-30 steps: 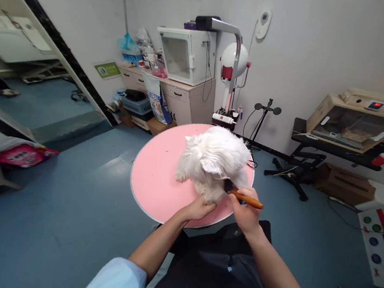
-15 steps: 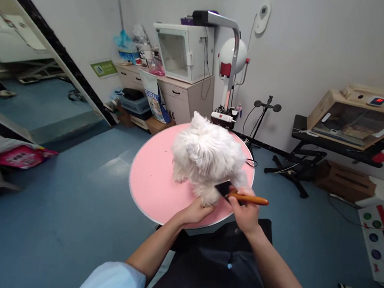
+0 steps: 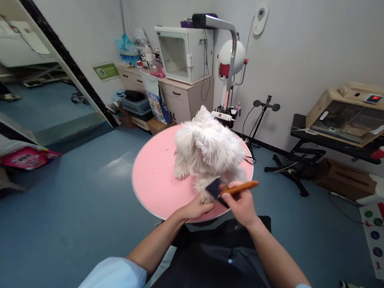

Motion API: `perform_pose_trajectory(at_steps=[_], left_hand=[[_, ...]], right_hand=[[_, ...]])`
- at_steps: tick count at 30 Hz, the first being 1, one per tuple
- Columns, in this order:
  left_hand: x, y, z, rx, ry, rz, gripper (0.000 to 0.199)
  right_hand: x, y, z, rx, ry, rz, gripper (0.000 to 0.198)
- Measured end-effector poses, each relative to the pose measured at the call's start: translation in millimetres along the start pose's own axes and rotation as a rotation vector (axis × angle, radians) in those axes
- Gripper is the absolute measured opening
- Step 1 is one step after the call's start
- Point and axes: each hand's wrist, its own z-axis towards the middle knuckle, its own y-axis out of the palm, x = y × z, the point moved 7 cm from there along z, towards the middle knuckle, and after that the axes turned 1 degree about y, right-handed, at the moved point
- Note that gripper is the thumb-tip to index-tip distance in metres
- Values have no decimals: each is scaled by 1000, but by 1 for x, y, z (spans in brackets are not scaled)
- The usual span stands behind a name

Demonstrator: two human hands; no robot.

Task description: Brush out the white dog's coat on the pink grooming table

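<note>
A fluffy white dog (image 3: 214,147) is on a round pink grooming table (image 3: 153,176), its head toward the far left. My left hand (image 3: 197,208) is closed around the lower part of the dog's near leg, close to the table's front edge. In my right hand (image 3: 243,205) is a slicker brush (image 3: 241,187) with an orange wooden handle and a dark flat head. The brush head is slightly blurred and lies beside that same leg; whether its pins touch the fur I cannot tell.
A metal grooming arm (image 3: 232,51) rises behind the table. At the back stand a white cabinet dryer (image 3: 185,54) on drawers and a black tripod stand (image 3: 260,120). A wooden box with a glass front (image 3: 352,117) rests on a black table at right.
My right hand has swung the brush a little left, and its handle now tilts upward to the right. The dog's head has lifted slightly. My left hand stays on the leg.
</note>
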Motion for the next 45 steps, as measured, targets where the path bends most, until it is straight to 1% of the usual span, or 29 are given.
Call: perform_pose_trajectory(at_steps=[1,2,4,5,8,9,11,12,15,16,18,19,20,22,23,25,26,28,29,30,32,33,34,36,38,40,42,44,45], left_hand=[[0,1,0,-16,-13,-14,25],[0,2,-1,-27,-25,-25,25],[0,3,-1,-36,-54,-36,26],[0,4,-2,-41,-67,-37,27],[1,5,-1,-57,-72,-54,32],[1,5,0,-54,-67,-74,35],[2,4,1,-38,-62,-115,34],[1,4,1,-39,-66,-125,32],[1,6,1,-55,-85,-121,26],[1,6,1,-49,-85,-120,23],[1,6,0,-45,-84,-126,18],[1,6,0,-50,-85,-133,18],[1,7,0,-62,-87,-140,17],[-1,7,0,-60,-90,-156,16],[-2,6,1,-54,-90,-158,15],[-5,5,2,-47,-89,-146,14],[-6,4,2,-48,-90,-135,15],[-10,2,2,-49,-91,-108,15],[-11,1,2,-39,-92,-95,16],[-13,-1,2,-28,-90,-81,17],[-14,-4,2,-18,-90,-65,21],[-15,-4,2,-21,-96,-59,23],[-16,-3,2,-28,-104,-56,23],[-17,3,2,-45,-108,-50,23],[-19,9,3,-53,-106,-45,23],[-20,11,2,-55,-107,-38,24],[-19,5,-1,-90,-117,3,26],[-17,-7,-7,-214,-147,46,29],[-17,-13,-10,-301,-175,44,28]], right_hand=[[1,3,2,-54,17,-3,18],[3,3,3,-56,28,-17,19],[4,-3,4,42,33,-36,20],[5,-4,4,53,36,-26,20],[6,12,1,-138,52,14,21],[6,12,0,-126,45,-2,22],[4,1,-1,31,14,-41,21],[3,-1,-1,71,4,-39,21],[9,6,2,-59,19,-1,18],[11,4,4,-43,20,-15,18],[12,-8,6,109,-2,-51,18],[13,-11,6,140,-9,-46,18],[14,-8,7,93,-5,-21,19],[17,5,6,-74,36,24,20],[19,7,5,-92,58,24,21],[21,4,4,-12,78,25,21],[22,5,4,-4,82,54,21],[28,16,5,-110,114,145,22],[33,19,7,-138,147,174,23],[40,17,10,-103,188,188,24],[57,6,15,74,306,255,25],[67,6,16,97,400,344,25],[76,13,17,32,510,462,25],[83,40,14,-251,716,678,24],[79,64,11,-507,827,758,20],[73,81,13,-622,857,759,15],[67,98,14,-726,895,758,12],[62,112,13,-800,927,748,11],[61,117,12,-815,933,740,10]])
